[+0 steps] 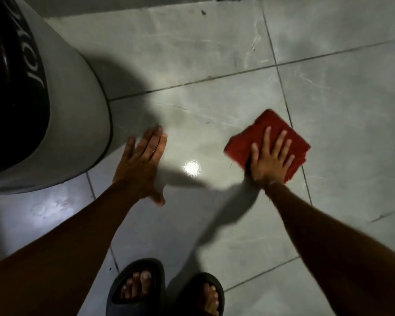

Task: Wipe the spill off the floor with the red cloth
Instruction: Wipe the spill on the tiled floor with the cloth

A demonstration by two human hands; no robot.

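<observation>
Head view: right hand (270, 159) lies flat w/ fingers spread, palm pressed on top of the folded red cloth (266, 137), which sits on the grey tile floor (192, 65). Left hand (140, 165) is open, fingers straight & together, thumb out, touching nothing I can make out, just beside the grey bin (62, 110). Cloth is well apart from the bin, w/ a bright glossy glare spot (192, 168) on the tile between the hands. Two feet in dark slides (135, 286) nearest the camera
</observation>
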